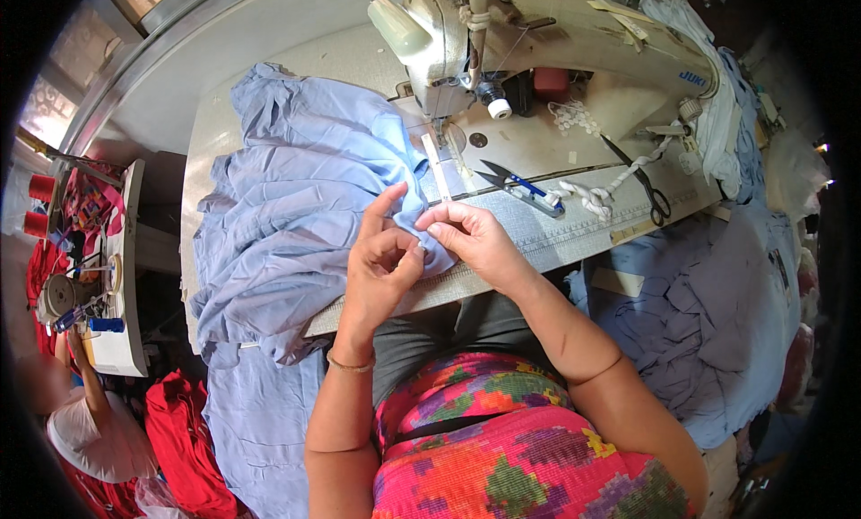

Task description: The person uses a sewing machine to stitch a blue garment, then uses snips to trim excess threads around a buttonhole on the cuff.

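Note:
Light blue cloth [305, 160] lies in gathered folds on the sewing machine table, its right edge close to the needle. Over that edge, my left hand [381, 255] has thumb and forefinger pinched together, the other fingers raised; a tiny pale spot shows at the tips. Beside it my right hand [475, 241] is closed, thumb against forefinger, at the cloth's edge. What either pinch holds is too small to make out. A narrow white strip [437, 167] runs from near the presser foot [439, 129] of the sewing machine [556, 35] toward my hands.
Blue thread snips [522, 189], black-handled scissors [653, 192] and a twisted white cloth cord [592, 196] lie right of the needle. More blue cloth [700, 313] is heaped at the right. Another person [99, 429] sits at the far left by a second machine table [130, 277].

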Action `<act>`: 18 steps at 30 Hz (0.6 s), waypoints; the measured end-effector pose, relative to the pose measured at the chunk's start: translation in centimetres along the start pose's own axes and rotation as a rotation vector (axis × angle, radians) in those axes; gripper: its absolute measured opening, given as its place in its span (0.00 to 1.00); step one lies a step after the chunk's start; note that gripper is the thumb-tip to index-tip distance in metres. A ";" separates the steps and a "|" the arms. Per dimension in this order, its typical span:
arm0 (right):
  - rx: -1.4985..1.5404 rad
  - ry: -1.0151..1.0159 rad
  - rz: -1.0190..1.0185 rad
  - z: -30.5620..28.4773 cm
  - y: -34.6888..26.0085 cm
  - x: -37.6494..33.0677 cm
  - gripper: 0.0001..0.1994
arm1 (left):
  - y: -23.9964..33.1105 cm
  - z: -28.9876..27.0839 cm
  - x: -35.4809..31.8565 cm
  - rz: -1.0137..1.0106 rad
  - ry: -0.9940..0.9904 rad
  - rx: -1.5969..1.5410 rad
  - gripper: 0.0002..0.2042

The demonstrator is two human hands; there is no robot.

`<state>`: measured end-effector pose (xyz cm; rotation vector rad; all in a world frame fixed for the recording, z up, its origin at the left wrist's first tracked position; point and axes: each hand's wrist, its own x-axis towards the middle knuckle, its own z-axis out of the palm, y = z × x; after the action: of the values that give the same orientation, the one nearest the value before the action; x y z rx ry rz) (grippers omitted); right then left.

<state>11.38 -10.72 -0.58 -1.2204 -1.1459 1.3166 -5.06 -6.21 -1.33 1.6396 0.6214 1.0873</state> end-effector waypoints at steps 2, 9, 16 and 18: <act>-0.032 0.031 -0.069 0.1 0.2 0.3 0.06 | 0.3 0.0 -0.2 -0.137 -0.025 -0.114 0.03; -0.372 0.248 -0.217 0.9 -0.1 0.6 0.03 | 0.1 0.7 -0.5 -0.199 0.052 -0.274 0.04; -0.633 0.261 -0.395 -1.7 -0.8 -0.2 0.08 | -0.1 1.1 -0.5 -0.210 0.060 -0.185 0.04; -0.977 0.372 -0.485 -3.1 -1.4 -0.7 0.11 | 0.0 1.0 -0.5 -0.192 0.056 -0.146 0.04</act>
<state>14.56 -11.22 0.71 -1.6110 -1.7199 0.0943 -4.41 -7.03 -1.60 1.3985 0.7044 1.0158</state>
